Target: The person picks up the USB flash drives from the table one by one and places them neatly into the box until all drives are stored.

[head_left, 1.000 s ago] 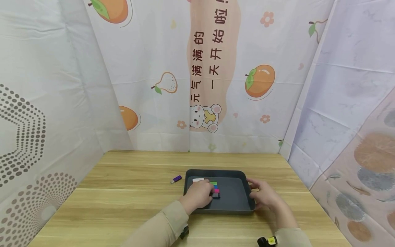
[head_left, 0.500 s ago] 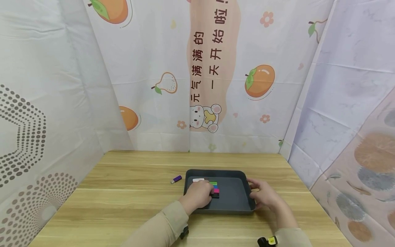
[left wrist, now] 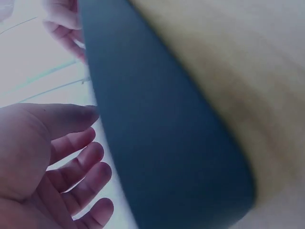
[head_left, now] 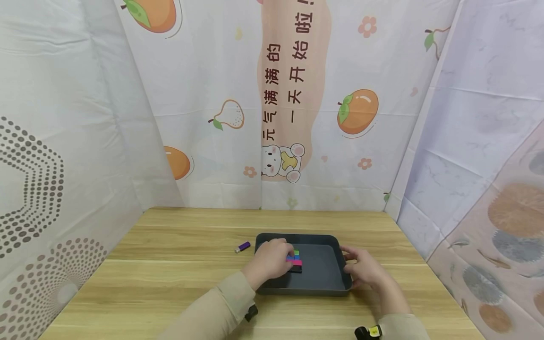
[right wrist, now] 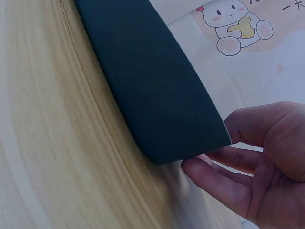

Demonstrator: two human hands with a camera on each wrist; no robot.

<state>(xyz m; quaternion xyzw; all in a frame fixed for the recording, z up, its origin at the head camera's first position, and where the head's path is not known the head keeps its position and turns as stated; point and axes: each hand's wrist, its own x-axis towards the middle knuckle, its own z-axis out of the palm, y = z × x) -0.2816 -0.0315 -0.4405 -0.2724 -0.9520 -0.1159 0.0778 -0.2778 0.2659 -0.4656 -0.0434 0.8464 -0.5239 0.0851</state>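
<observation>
In the head view a dark grey tray (head_left: 320, 267) rests on the wooden table, with a row of small flat sticks at its left side. Among them show a green stick (head_left: 296, 252), a blue stick (head_left: 297, 258), a pink stick (head_left: 298, 263) and a black stick (head_left: 296, 269). My left hand (head_left: 272, 259) reaches over the tray's left wall, its fingertips right at the row and covering part of it. In the left wrist view its fingers (left wrist: 90, 155) are loosely bent, with nothing between them and the thumb. My right hand (right wrist: 267, 162) grips the tray's right side.
A purple USB stick (head_left: 242, 247) with a metal plug lies on the table (head_left: 182, 264) left of the tray. Printed curtains (head_left: 204, 156) hang behind the table and along both sides.
My left hand has shifted away from me along the row, and now covers the white stick seen earlier. The black stick slid slightly left earlier. My right hand and the tray have stayed put.
</observation>
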